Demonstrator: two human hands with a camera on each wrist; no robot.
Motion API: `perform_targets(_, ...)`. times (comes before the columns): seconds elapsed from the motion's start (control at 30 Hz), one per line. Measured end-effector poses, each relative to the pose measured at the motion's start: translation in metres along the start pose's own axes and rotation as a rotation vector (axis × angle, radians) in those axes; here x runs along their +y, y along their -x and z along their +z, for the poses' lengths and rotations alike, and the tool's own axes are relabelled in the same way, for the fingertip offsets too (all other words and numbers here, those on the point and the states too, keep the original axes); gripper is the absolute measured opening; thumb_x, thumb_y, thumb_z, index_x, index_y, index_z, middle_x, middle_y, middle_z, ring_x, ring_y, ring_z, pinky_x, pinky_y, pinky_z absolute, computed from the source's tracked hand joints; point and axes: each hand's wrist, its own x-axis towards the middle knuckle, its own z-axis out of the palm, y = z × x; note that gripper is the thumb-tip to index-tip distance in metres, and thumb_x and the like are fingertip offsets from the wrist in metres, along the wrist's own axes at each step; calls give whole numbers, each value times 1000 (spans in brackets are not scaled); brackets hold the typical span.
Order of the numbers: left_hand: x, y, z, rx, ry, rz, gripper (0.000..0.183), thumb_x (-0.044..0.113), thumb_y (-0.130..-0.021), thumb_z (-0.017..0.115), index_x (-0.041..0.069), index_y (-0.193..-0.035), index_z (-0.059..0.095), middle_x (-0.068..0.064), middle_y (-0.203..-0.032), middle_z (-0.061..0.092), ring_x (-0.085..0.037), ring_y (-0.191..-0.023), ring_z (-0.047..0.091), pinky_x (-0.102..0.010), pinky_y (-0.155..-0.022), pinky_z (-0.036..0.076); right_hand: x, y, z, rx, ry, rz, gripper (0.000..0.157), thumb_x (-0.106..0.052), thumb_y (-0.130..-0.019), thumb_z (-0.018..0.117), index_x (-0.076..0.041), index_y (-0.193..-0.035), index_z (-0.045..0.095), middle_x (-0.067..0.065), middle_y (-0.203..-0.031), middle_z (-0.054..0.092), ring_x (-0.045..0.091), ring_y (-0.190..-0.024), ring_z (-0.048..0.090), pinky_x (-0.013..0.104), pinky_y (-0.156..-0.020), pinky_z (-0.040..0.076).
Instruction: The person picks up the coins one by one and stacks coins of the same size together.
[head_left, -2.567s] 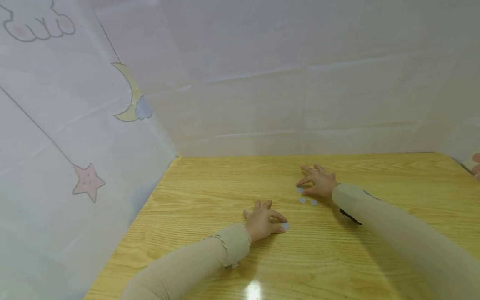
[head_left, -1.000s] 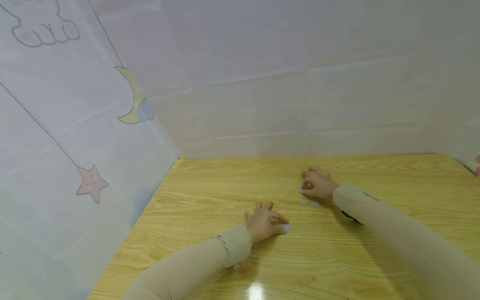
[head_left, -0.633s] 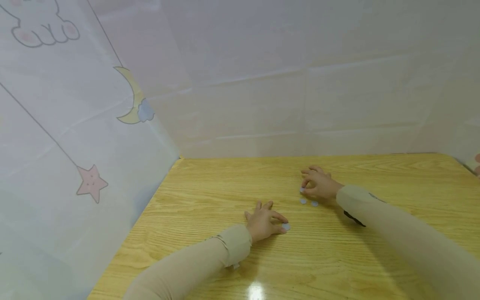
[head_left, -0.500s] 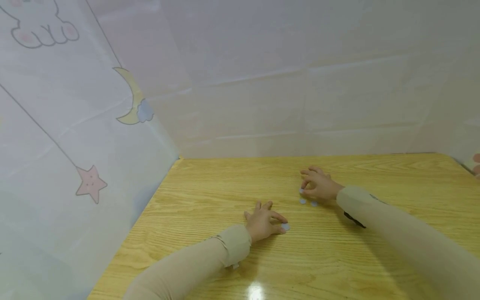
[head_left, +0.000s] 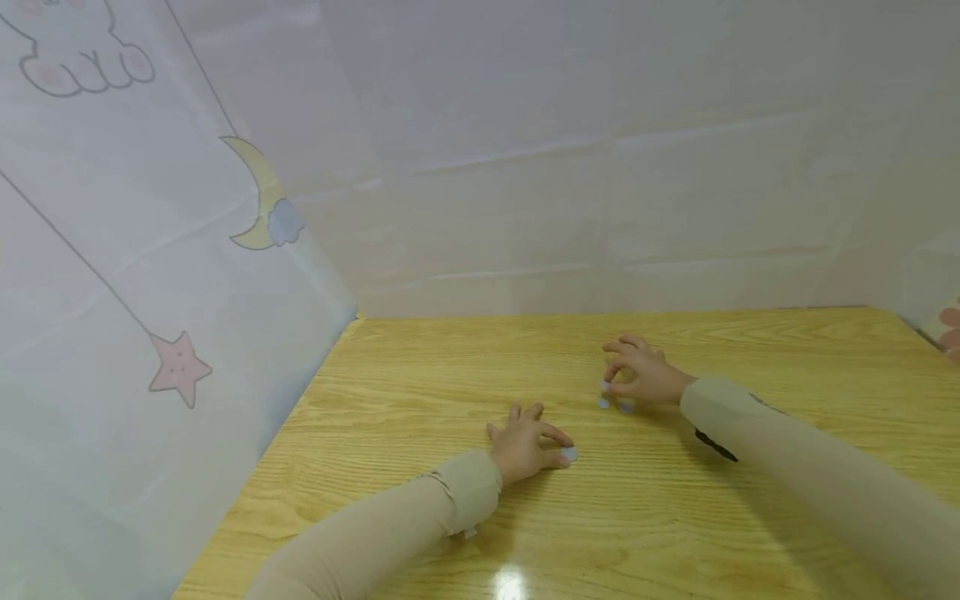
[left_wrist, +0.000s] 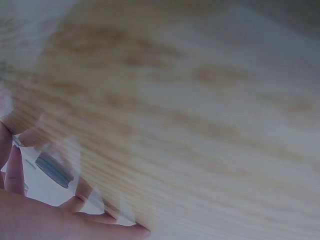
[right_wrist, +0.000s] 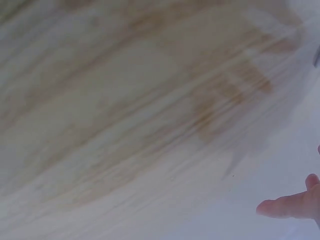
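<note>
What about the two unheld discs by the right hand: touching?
Apart: the head view shows a strip of wooden tabletop between the left disc and the right disc.

Discs [head_left: 571, 454] are lt grey, tbl [head_left: 637, 508] yel woodgrain.

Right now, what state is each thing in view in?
Left hand: pinching a disc, other fingers spread
Right hand: pinching another disc
Left disc: held at the left hand's fingertips
Right disc: held; unclear whether lifted
Third disc: lying on the table, unheld
Fourth disc: likewise, to the third's right
Table: glare at near edge
Backdrop: creased
</note>
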Motion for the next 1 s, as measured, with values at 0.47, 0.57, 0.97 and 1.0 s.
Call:
perform_targets(0.47, 0, -1, 1, 2, -5, 0, 29, 34, -80, 76, 22, -107, 75, -20, -153, 32, -54, -139, 15, -82, -96, 8, -15, 7, 1, 20, 20, -43, 6, -13, -87, 73, -15, -84, 68, 32, -143, 39, 55, -136, 12, 88, -86, 4)
perform_targets(0.57, -1, -2, 1, 2, -9, 2, 30, 34, -80, 76, 23, -107, 75, -19, -153, 32, -54, -139, 15, -82, -96, 9, -19, 9, 1, 20, 28, -45, 6, -14, -86, 73, -17, -83, 68, 31, -143, 39, 56, -136, 12, 87, -87, 4)
perform_targets(0.97, 1, 0, -2, -7, -17, 1, 30, 35, -80, 76, 22, -108, 75, -20, -153, 33, -54, -139, 15, -81, -96, 10, -26, 15, 4, 7, 29, -81, 12, -15, -86, 75, -19, -80, 65, 32, -141, 40, 57, -135, 12, 88, -85, 4)
perform_targets(1.0, 1, 0, -2, -7, -16, 1, 30, 35, -80, 76, 22, -108, 75, -20, -153, 33, -54, -139, 15, -82, -96, 10, -26, 15, 4, 7, 28, -84, 12, -15, -86, 75, -19, -80, 65, 33, -141, 40, 58, -134, 12, 88, -85, 3)
